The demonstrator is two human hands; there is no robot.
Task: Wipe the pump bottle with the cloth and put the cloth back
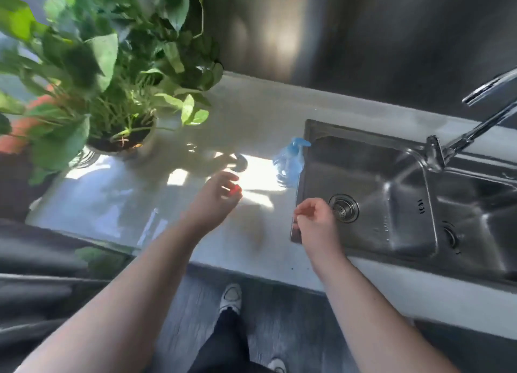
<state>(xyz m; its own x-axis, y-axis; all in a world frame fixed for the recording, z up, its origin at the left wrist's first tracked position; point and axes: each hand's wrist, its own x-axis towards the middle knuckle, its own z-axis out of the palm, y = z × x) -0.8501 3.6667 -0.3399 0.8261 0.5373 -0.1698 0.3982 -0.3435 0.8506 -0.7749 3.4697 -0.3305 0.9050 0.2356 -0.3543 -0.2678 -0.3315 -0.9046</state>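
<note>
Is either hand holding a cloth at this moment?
No. The left hand and the right hand are both empty above the counter, and no cloth shows in either.

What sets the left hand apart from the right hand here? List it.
The left hand reaches further out over the white counter, into the sunlit patch; the right hand hangs nearer the body, at the sink edge by the drain. The left hand's fingers are loosely spread; the right hand's curl inward. Both are bare and hold nothing, and neither touches the blue pump bottle.
</note>
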